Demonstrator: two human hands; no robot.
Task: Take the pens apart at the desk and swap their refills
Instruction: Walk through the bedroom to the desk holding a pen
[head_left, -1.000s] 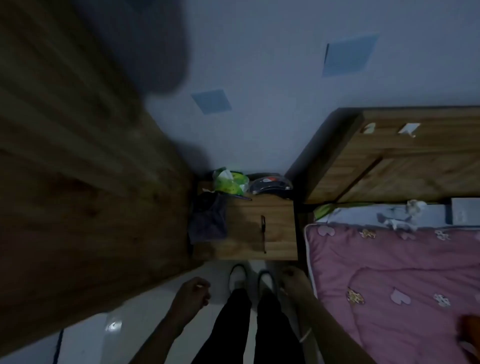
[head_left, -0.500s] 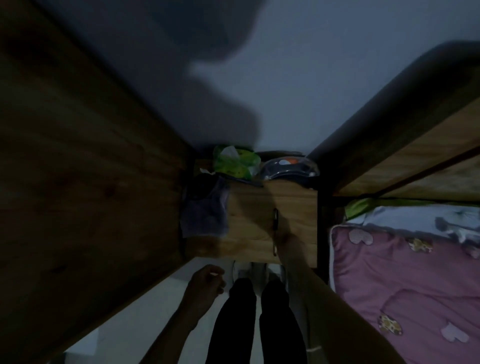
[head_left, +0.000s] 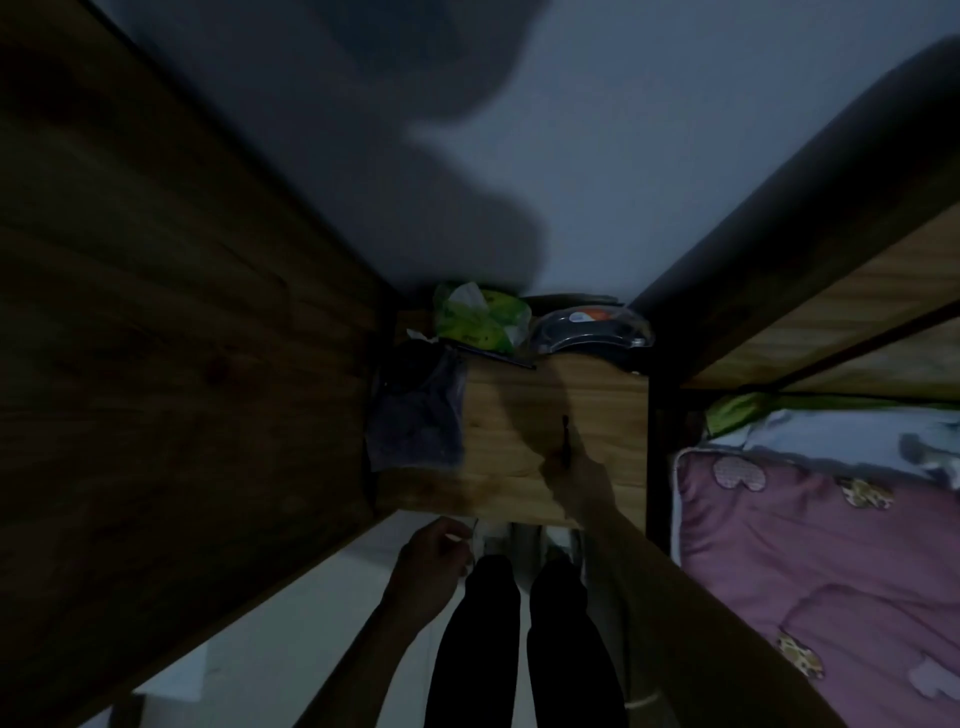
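Dim room, low light. A small wooden desk (head_left: 519, 483) is wedged between a dark wood panel (head_left: 182, 364) on the left and a wooden bed frame (head_left: 831, 322) on the right. A pink quilt (head_left: 805, 545) is seen on the bed.

At the back edge of the desk, a green tissue pack (head_left: 480, 319) and a clear plastic container (head_left: 589, 330) are set side by side. A purple cloth (head_left: 421, 421) is draped over the desk's left edge. A thin dark stick (head_left: 496, 356) is laid just in front of the tissue pack; whether it is a pen cannot be told.

A black pen (head_left: 565, 434) lies on the desk top, right of centre, pointing away from the person. Its near end is met by the right hand (head_left: 579, 480), which is stretched over the desk's front edge. Pinch or mere touch: cannot be told, too dark.

The left hand (head_left: 434, 558) is held low, off the desk's front edge, above the pale floor (head_left: 291, 613). Fingers are curled inward. Something pale is seen at the fingertips; whether it is held cannot be told.

Dark trousers (head_left: 519, 649) are seen below, between the arms.
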